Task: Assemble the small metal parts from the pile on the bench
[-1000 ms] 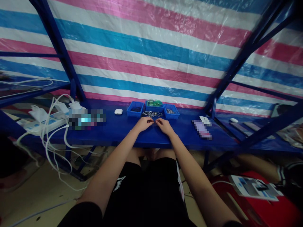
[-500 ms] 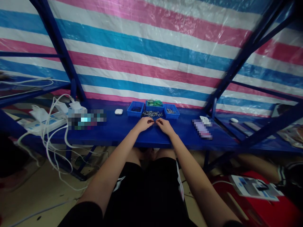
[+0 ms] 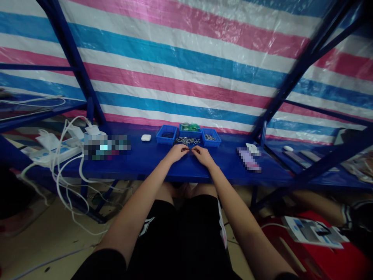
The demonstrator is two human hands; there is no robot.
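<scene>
My left hand (image 3: 178,153) and my right hand (image 3: 202,154) face each other just in front of a loose pile of thin metal pieces (image 3: 188,140). Fingers and thumb are pinched together on both hands, and whatever they hold is too small to make out. Behind the pile stand three blue bins. The left bin (image 3: 157,139) has dark pieces in it, the middle bin (image 3: 189,132) green plastic packets (image 3: 190,126), and the right bin (image 3: 219,143) small silvery pieces (image 3: 210,137).
On the blue table (image 3: 227,167) lie a white earbud case (image 3: 146,137), a purple phone-like item (image 3: 248,158) and a white plug (image 3: 252,147). A power strip (image 3: 62,151) with tangled white cables is at left. Another person's arm (image 3: 317,204) shows at right, above a red stool (image 3: 317,256).
</scene>
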